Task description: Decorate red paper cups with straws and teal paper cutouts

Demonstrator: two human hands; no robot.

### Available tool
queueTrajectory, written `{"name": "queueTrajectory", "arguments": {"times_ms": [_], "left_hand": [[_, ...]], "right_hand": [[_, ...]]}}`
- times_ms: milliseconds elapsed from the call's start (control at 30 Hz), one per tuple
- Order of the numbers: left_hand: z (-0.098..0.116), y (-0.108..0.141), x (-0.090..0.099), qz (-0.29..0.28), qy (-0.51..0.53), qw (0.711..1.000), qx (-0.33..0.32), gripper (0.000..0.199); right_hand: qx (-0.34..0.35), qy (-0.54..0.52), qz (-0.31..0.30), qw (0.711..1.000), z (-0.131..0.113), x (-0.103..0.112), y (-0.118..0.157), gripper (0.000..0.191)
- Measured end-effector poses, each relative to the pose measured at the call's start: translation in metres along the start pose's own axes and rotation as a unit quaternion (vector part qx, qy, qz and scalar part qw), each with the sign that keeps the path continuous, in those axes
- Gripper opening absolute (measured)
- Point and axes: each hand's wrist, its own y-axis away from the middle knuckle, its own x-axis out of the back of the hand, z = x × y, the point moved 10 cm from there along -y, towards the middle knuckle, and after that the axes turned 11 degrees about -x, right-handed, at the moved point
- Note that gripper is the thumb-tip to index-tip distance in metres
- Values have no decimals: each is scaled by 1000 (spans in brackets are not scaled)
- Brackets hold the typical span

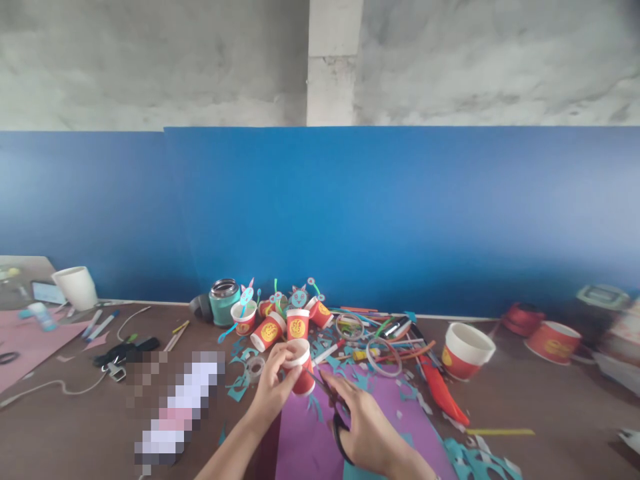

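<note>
My left hand (274,380) is closed around a red and white paper cup (303,383), fingers at its white rim and thumb on its side. In my right hand (370,427) is a pair of dark-handled scissors (339,427). Their blades point up and left to the cup's side; whether they touch or cut it I cannot tell. Below both hands lies a purple paper sheet (310,447). Just behind stand and lie several similar paper cups (298,327), some with straws and blue paper faces (299,297).
A teal thermos (224,303) stands behind on the left. Straws, tape rolls (384,357) and blue paper scraps (243,387) litter the middle. On the right are a red knife-shaped item (445,393) and white-rimmed cups (467,350). A pixelated patch hides something at front left.
</note>
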Motion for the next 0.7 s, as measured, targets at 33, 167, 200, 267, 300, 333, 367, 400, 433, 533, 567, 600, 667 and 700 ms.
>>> {"name": "queueTrajectory", "arguments": {"times_ms": [33, 167, 200, 267, 300, 333, 367, 400, 433, 533, 567, 600, 667, 700], "left_hand": [[1, -1, 0, -1, -3, 1000, 2, 19], [3, -1, 0, -6, 1, 1000, 6, 22], [2, -1, -1, -7, 3, 1000, 8, 22], [2, 0, -2, -10, 4, 1000, 10, 21], [1, 0, -2, -11, 3, 1000, 10, 21], [1, 0, -2, -11, 1, 1000, 10, 21], [1, 0, -2, -11, -3, 1000, 10, 20], [1, 0, -2, -11, -9, 1000, 9, 19], [2, 0, -1, -11, -16, 1000, 6, 18], [4, 1, 1, -6, -39, 999, -10, 15], [6, 1, 1, -3, -46, 999, -17, 14], [6, 2, 2, 1, -53, 998, -24, 13], [8, 3, 2, 6, -68, 997, -38, 12], [8, 3, 2, 9, -77, 996, -45, 12]], "right_hand": [[1, -1, 0, 1000, 0, 0, 0, 69], [3, -10, -1, 1000, -2, 0, 1, 70], [4, -13, 0, 1000, -2, 0, 1, 70], [4, -23, 2, 1000, -2, 1, 1, 70], [4, -30, 4, 1000, -2, 1, 1, 69], [4, -38, 5, 999, -2, 2, 1, 68], [3, -47, 5, 999, -2, 2, 1, 66], [0, -57, 4, 998, -3, 2, 1, 64], [-6, -69, 0, 998, -3, 2, 1, 62], [-56, -120, -27, 991, 2, -3, -1, 61], [-81, -143, -37, 986, 5, -5, -2, 62], [-105, -170, -49, 979, 8, -8, -2, 62], [-149, -236, -73, 958, 15, -14, -3, 62], [-166, -269, -86, 945, 17, -18, -3, 62]]}}
